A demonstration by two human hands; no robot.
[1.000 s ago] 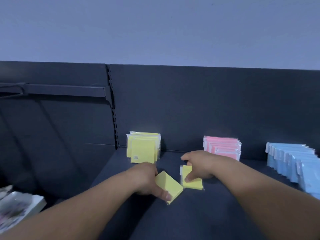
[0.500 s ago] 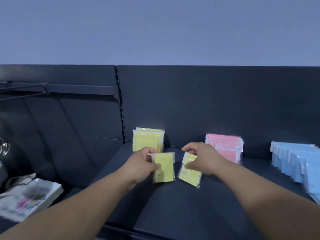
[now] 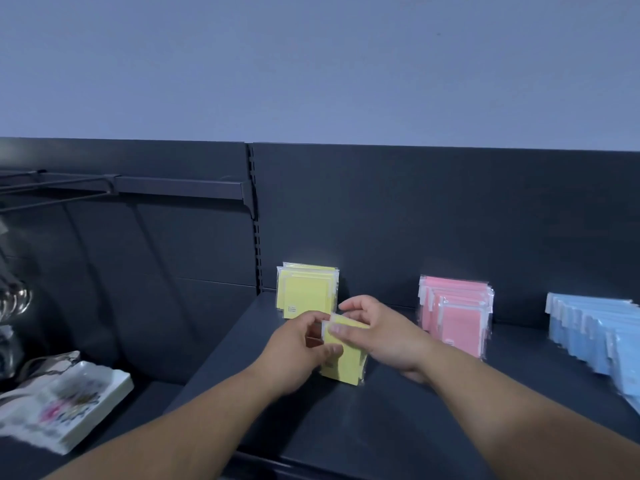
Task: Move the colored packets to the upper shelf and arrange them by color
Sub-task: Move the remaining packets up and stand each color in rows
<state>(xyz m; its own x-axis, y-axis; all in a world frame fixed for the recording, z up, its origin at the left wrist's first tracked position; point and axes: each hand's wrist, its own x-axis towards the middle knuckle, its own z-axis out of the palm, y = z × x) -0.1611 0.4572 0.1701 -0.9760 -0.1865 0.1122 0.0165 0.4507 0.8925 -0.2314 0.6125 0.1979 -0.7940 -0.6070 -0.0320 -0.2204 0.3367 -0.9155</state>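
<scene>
Yellow packets [image 3: 346, 362] stand upright on the dark shelf [image 3: 398, 427], pressed together between my hands. My left hand [image 3: 298, 351] grips them from the left with thumb and fingers. My right hand [image 3: 381, 334] holds them from the right, fingers over their top edge. Behind them a stack of yellow packets [image 3: 306, 289] leans against the back panel. A row of pink packets [image 3: 457, 315] stands to the right, and a row of blue packets [image 3: 595, 334] runs further right.
A slotted upright post [image 3: 255, 220] divides the back panel. To the left sits a lower shelf with a white floral box [image 3: 65, 407] and a dark rail [image 3: 180, 187] above it.
The two yellow packets, held apart before, have been brought together upright between both hands, just in front of the yellow stack. The view has shifted left.
</scene>
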